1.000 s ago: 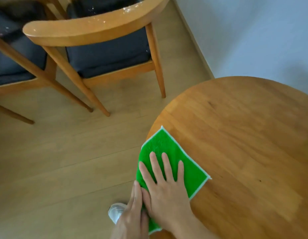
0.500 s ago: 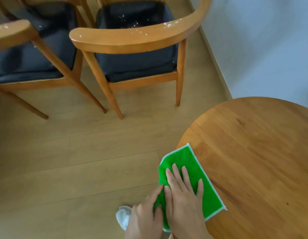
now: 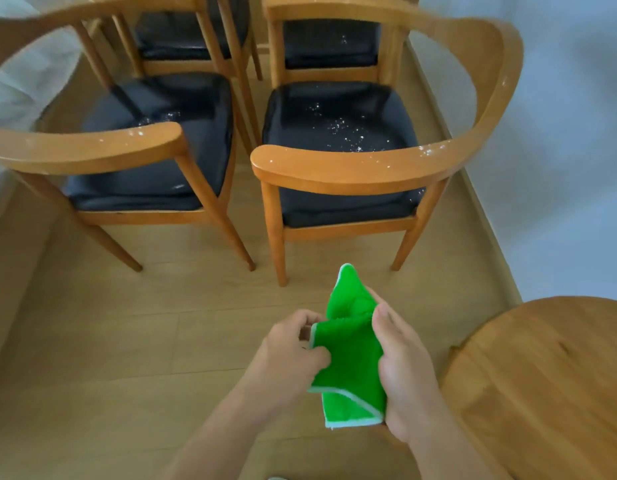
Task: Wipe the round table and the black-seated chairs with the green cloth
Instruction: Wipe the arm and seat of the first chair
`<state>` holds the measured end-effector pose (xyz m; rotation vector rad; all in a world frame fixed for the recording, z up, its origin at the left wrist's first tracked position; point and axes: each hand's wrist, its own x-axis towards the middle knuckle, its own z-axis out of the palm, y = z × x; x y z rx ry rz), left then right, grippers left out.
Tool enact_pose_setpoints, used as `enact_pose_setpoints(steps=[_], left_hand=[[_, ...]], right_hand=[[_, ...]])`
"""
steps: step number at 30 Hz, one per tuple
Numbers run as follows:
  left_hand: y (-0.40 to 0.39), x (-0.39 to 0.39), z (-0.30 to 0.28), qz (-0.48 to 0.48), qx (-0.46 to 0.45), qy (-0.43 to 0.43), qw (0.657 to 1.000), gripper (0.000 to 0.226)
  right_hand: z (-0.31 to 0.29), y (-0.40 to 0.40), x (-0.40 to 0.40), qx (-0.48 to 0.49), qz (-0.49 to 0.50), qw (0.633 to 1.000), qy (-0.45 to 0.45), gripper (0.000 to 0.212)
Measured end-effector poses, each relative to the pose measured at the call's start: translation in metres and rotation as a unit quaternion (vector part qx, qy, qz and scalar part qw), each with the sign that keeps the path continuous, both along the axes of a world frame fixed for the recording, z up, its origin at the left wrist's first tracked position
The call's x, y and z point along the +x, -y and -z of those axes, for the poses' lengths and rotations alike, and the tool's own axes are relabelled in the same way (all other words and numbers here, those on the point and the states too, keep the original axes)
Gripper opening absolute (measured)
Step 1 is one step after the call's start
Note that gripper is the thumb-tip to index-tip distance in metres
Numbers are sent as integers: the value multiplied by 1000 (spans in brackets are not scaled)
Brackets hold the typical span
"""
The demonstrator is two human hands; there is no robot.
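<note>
Both my left hand (image 3: 293, 348) and right hand (image 3: 404, 368) grip the bright green fabric cloth (image 3: 348, 358) off the round wooden worktop (image 3: 549, 382); at 12 o'clock, the speckled black-seated wooden chairs (image 3: 338, 133) remain unwiped, I judge.

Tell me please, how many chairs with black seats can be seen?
4. Near left chair; near right chair; far left chair behind the first; far right chair behind the second. More may be out of frame.

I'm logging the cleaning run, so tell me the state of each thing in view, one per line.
green cloth: off the table, partly folded, held between both hands
left hand: grips the cloth's left edge
right hand: holds the cloth's right side
round table: bare where visible
right chair: seat speckled with white bits
left chair: a few specks on seat
</note>
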<state>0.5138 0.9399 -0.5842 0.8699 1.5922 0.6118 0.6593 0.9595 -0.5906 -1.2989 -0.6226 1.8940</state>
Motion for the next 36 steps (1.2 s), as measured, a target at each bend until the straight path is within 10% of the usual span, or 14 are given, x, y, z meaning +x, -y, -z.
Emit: enact_pose_setpoints(steps=[4, 9, 15, 21, 27, 33, 36], left_hand=[[-20, -25, 2, -57, -94, 195, 975, 42], [-61, -40, 5, -82, -82, 172, 978, 63], [-130, -57, -18, -16, -3, 231, 973, 31], [-163, -79, -35, -56, 86, 249, 963, 22], [-173, -99, -37, -9, 149, 215, 965, 22], [-181, -120, -35, 37, 131, 57, 989, 33], [-183, -133, -32, 98, 83, 186, 974, 40]], right_hand=[[-4, -18, -8, -22, -47, 996, -78, 40], [-5, -50, -5, -12, -163, 975, -150, 48], [-18, -114, -2, -13, -200, 951, -234, 55], [-20, -156, -9, 2, -192, 979, -73, 56], [-27, -168, -32, 191, -335, 905, 180, 30], [-41, -181, -60, 80, -250, 965, 8, 20], [-42, -190, -72, 65, -284, 956, -34, 24]])
